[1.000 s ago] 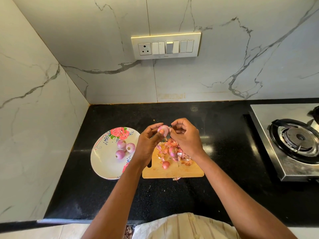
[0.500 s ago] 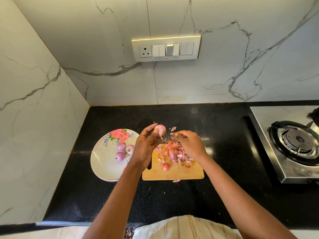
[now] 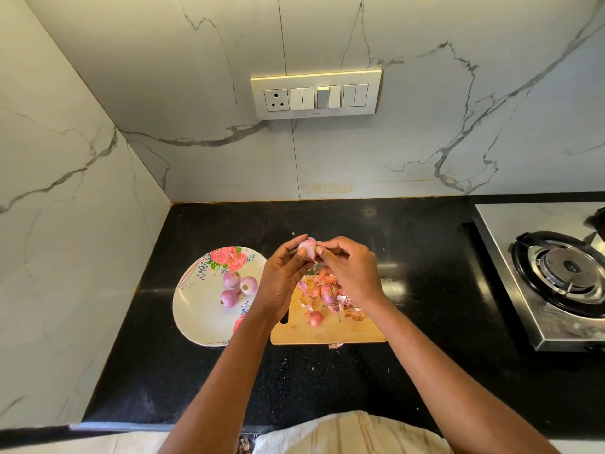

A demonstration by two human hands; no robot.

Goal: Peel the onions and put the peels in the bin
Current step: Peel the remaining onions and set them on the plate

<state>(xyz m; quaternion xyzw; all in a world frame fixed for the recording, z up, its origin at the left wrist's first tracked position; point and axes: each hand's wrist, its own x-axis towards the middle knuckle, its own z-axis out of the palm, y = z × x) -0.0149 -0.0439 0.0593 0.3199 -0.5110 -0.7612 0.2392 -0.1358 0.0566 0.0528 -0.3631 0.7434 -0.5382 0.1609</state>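
On the far left the marble wall meets the black counter point(image 3: 409, 257) in a corner. A flowered plate point(image 3: 199, 309) sits near it with three peeled onions point(image 3: 236, 287) on it, close together.

Next comes the left hand point(image 3: 281, 280). Its fingers curl round one small onion point(image 3: 307, 248) and hold it up above the far end of the board point(image 3: 327, 332). The right hand point(image 3: 352, 273) is touching that onion — its fingertips pinch at the skin on the side. So I think the peeling step is going on now, and this onion looks almost bare.

Under the right hand, a heap of peels point(image 3: 322, 280) lies on the board with two more onions in it, one large point(image 3: 328, 293) and one small point(image 3: 316, 318). One peel point(image 3: 335, 345) has slid off the near edge onto the counter.

What comes next, I guess: pull the last skin off, drop it on the heap, and set the onion on the plate. That move is short and nothing stands in the way. The two on the board need peeling too.

No bin is in sight, so the peels must be carried off somewhere. Scoop with care — the heap sits near the board's edges.

On the right, past a bare stretch of counter, is the stove point(image 3: 563, 276).
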